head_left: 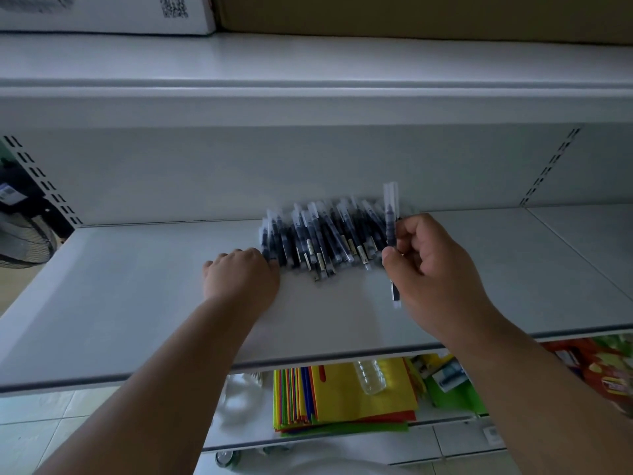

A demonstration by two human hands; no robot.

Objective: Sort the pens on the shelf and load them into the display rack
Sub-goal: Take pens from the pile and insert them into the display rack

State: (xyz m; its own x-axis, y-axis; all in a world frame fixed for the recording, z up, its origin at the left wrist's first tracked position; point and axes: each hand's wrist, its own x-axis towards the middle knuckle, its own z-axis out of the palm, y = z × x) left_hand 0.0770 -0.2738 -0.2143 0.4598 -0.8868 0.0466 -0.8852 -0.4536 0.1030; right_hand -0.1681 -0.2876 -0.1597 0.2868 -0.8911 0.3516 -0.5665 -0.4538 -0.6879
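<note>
Right hand (433, 265) pinches one pen (391, 231) between thumb and curled fingers, gripping it around the lower-middle of the barrel. Pen stands near upright: clear cap end sticks well up above the grip, dark lower end and clear tip poke out below the thumb. It looks motion-blurred, possibly more than one pen in the pinch, can't tell.

Pile (320, 234) of dark pens with clear caps lies on the shelf (137, 303) just left of the right-hand grip, its nearest pens almost touching the fingertips. Pens in the pile lie roughly parallel, caps pointing away from the person, tips toward them, a few slanted across the others. Pile sits toward the back of the shelf, near the back panel.

Left hand (241, 277) lies palm down on the shelf at the pile's left edge, fingers bent at the tips and touching the leftmost pens; it grips nothing. Pile sits between the two hands.

Below the gripped pen, under the shelf edge, a lower shelf holds a stack of coloured folders (342, 399) with a clear bottle (370, 375) lying on top. Boxes (102, 12) sit on the shelf above. A fan (24, 241) shows far left of both hands.
</note>
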